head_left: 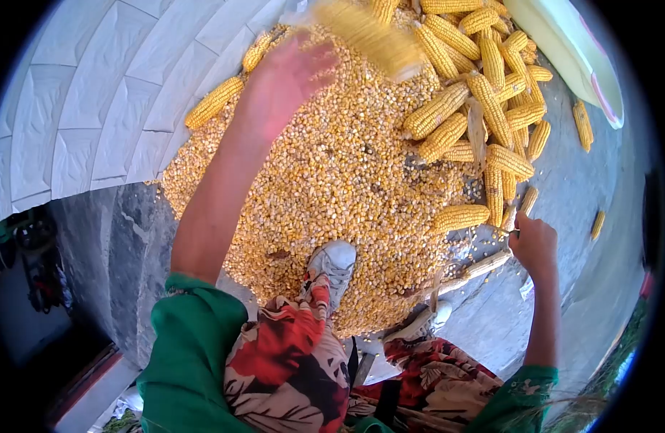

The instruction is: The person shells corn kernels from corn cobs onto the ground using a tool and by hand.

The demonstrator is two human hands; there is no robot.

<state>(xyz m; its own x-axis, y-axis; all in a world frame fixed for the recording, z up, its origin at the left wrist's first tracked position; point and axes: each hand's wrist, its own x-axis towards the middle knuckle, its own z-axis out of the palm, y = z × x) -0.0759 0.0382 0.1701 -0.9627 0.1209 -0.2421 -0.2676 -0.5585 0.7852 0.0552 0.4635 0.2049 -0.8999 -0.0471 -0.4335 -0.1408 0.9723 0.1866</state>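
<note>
corn cob is showing blurred above the kernels, just beyond the left hand, whose fingers are standing apart; the right hand is hanging clenched, contents unclear; other cobs are lying heaped alongside, probably for easy reach

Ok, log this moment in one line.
left hand: open, near blurred corn ear | right hand: closed, contents unclear | loose kernels: heaped on floor
</note>
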